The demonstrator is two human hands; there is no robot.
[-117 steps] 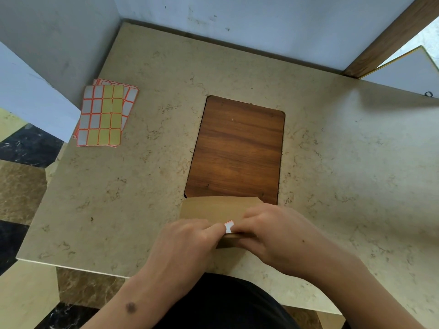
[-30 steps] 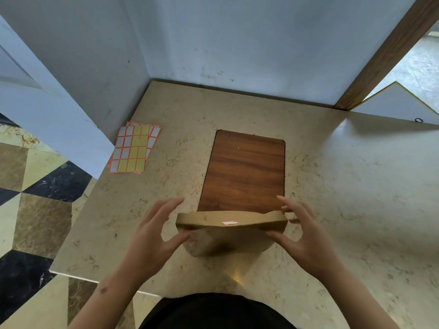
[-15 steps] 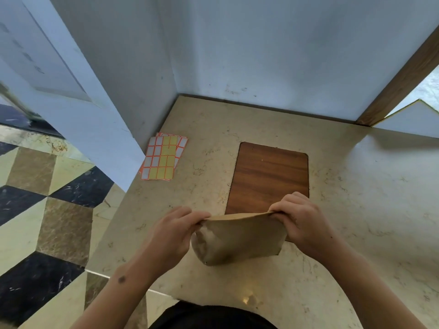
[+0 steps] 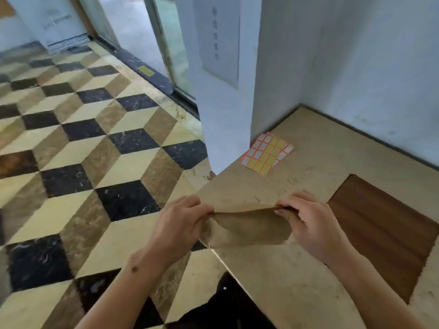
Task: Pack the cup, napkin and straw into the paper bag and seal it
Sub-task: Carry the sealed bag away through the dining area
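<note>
Brown paper bag [image 4: 247, 227] at beige stone table [image 4: 297, 276] near edge, left hand [image 4: 183, 224] and right hand [image 4: 308, 224] pinching top corners. Orange-bordered label sheets [image 4: 267, 153] near white wall [image 4: 356, 67]; wooden inlay [image 4: 384, 233] right.

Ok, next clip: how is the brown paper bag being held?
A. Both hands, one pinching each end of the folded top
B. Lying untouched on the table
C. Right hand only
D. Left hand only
A: the left hand and right hand each pinch one end of the brown paper bag at its folded top.

Brown paper bag [image 4: 247, 227]; orange-yellow-white label sheets [image 4: 267, 153]; beige table [image 4: 297, 181].
</note>
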